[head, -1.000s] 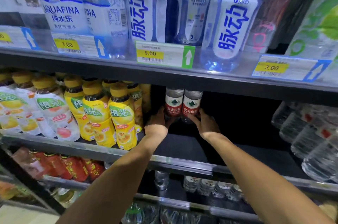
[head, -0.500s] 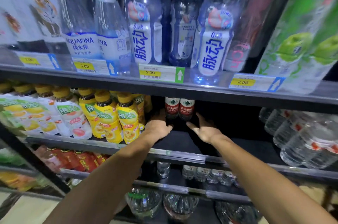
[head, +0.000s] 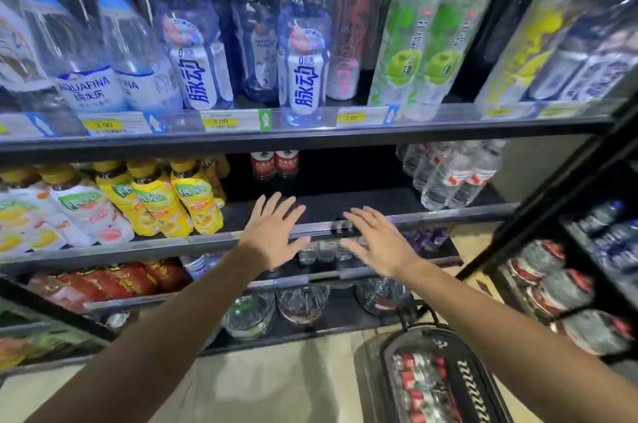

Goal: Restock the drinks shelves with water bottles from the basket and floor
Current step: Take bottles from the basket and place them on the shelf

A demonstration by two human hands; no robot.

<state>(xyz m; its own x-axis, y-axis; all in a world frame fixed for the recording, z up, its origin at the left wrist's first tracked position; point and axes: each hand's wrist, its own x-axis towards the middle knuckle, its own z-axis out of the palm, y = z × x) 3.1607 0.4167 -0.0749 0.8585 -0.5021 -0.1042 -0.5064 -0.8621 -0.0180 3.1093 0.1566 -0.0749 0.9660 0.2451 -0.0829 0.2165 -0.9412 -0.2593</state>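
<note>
Head view: two clear plastic water bottles with red labels (head: 275, 165) stand upright, touching, at the back of the dark middle shelf (head: 362, 205). Low on the right, a black basket (head: 459, 384) on the floor holds more red-labelled bottles. Left hand (head: 272, 236) and right hand (head: 379, 243) hang before the shelf edge, fingers spread, holding nothing.

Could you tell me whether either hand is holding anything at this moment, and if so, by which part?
Nothing is held. The left hand and right hand are open with fingers spread, apart from the two red-labelled bottles.
</note>
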